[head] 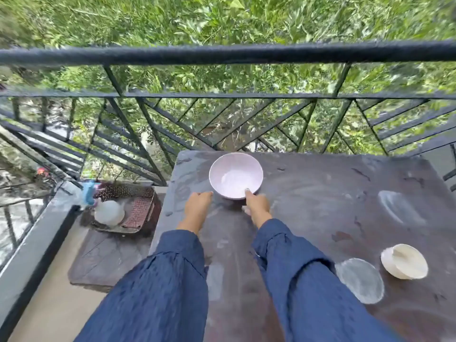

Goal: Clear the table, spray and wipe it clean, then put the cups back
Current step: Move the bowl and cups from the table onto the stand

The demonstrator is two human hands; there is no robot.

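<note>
**Right hand holds the pink bowl's near rim on a dusty table**

The pink bowl [235, 175], round, smooth and glossy, stands upright on the far left part of the dark, stone-like table [308, 218], whose top is streaked with pale dust. The right hand [257, 206] grasps the bowl's near rim, with the thumb over the lip and the fingers [244, 209] tucked below. The left hand [197, 206] reaches towards the bowl's left wall, but it is unclear whether its fingers are clenched or touch the bowl. Right of the bowl and nearer the person, a cream cup [404, 261] lies tilted beside a blurred translucent round thing [360, 280]. Left of the bowl, off the table, a tray [118, 229] holds a white spray bottle [109, 213] and a woven cloth [138, 208]. Beyond the bowl, a dark metal railing [222, 54] runs in front of green foliage [222, 18].
</note>
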